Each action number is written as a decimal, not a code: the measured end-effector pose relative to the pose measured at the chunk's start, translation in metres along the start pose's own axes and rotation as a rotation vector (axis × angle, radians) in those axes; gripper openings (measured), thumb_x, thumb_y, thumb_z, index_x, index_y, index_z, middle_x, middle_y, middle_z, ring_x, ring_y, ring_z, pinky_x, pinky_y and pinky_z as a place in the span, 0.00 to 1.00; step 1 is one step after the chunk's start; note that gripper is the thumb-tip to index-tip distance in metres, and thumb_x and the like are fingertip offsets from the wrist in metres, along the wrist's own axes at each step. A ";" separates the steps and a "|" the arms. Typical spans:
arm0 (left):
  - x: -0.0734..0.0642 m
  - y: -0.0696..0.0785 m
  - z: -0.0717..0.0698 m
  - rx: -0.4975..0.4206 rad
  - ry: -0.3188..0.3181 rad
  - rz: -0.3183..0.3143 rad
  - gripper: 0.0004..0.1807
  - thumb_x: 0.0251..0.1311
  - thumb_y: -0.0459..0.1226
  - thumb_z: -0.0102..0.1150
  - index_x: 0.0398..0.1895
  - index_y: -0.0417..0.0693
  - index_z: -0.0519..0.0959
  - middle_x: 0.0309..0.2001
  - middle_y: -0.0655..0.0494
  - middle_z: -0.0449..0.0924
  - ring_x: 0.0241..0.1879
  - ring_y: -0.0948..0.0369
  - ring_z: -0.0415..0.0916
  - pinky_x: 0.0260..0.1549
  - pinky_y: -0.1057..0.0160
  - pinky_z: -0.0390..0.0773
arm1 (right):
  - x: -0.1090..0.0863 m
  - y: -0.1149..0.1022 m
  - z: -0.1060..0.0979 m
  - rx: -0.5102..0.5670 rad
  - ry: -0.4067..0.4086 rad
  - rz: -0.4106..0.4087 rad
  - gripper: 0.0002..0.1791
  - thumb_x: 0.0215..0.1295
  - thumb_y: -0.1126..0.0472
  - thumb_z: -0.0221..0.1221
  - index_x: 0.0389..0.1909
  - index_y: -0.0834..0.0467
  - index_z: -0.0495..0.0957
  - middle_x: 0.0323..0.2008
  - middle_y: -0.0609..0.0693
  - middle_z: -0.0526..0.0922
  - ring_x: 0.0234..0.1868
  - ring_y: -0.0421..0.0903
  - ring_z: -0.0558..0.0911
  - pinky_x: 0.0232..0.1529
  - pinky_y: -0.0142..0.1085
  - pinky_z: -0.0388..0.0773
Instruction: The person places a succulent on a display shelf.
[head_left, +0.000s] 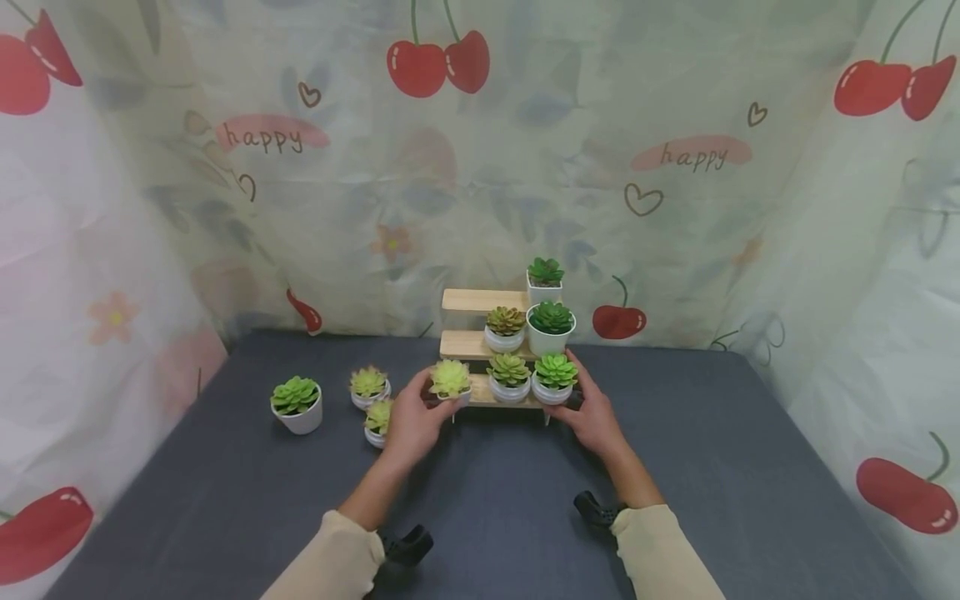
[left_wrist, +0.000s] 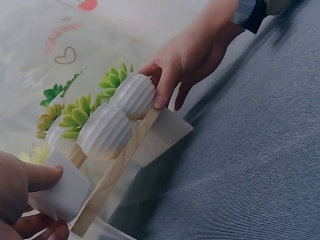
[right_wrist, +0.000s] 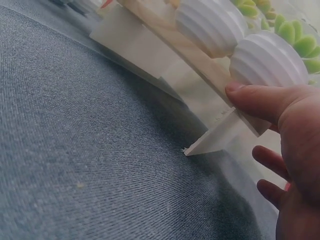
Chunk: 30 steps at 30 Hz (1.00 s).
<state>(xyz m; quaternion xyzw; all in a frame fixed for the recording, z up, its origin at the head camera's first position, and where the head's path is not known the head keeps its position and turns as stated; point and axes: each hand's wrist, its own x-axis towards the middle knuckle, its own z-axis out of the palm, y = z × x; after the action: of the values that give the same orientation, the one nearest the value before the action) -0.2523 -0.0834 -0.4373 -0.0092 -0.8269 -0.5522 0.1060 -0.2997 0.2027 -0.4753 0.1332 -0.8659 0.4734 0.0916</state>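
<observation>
Between the thumb and fingers of my left hand [head_left: 412,423] is a pale yellow-green potted succulent [head_left: 450,379]. Its smooth white pot [left_wrist: 70,192] is at the left end of the lowest tier of a wooden shelf stand [head_left: 483,300]. My right hand [head_left: 595,414] grips that tier's right end, its thumb on the front edge and the index finger hidden behind. Just above that thumb sits a bright green succulent [head_left: 555,372] in a ribbed white pot, beside another green succulent [head_left: 509,371].
Higher on the stand are a brownish succulent [head_left: 506,322], a dark green one [head_left: 552,319] and a top one [head_left: 545,273]. On the dark tabletop, left, stand a larger green succulent [head_left: 296,397] and two small yellowish ones [head_left: 368,383], one partly behind my left hand. A patterned curtain surrounds the table.
</observation>
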 end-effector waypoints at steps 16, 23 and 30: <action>0.016 0.006 0.005 0.067 -0.041 -0.062 0.37 0.58 0.39 0.69 0.70 0.44 0.66 0.58 0.43 0.75 0.53 0.49 0.76 0.46 0.49 0.77 | -0.001 0.001 -0.002 0.002 0.006 -0.010 0.54 0.54 0.60 0.73 0.77 0.44 0.50 0.70 0.55 0.64 0.59 0.61 0.71 0.58 0.61 0.63; 0.017 0.010 0.002 0.032 -0.035 -0.080 0.37 0.58 0.36 0.68 0.70 0.43 0.66 0.65 0.44 0.70 0.58 0.48 0.73 0.50 0.50 0.77 | -0.001 0.002 0.002 0.011 -0.006 0.003 0.54 0.54 0.57 0.73 0.77 0.43 0.49 0.70 0.55 0.63 0.61 0.59 0.71 0.59 0.61 0.63; 0.018 0.012 0.005 0.019 -0.022 -0.061 0.35 0.58 0.32 0.67 0.70 0.44 0.66 0.62 0.40 0.71 0.56 0.47 0.74 0.49 0.50 0.77 | -0.001 0.002 0.001 0.025 0.002 -0.013 0.54 0.54 0.58 0.73 0.77 0.43 0.50 0.71 0.55 0.62 0.62 0.60 0.70 0.60 0.60 0.62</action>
<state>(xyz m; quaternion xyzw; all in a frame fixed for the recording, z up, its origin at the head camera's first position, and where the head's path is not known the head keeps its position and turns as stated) -0.2693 -0.0763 -0.4252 0.0108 -0.8331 -0.5472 0.0803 -0.2994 0.2034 -0.4778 0.1396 -0.8589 0.4838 0.0939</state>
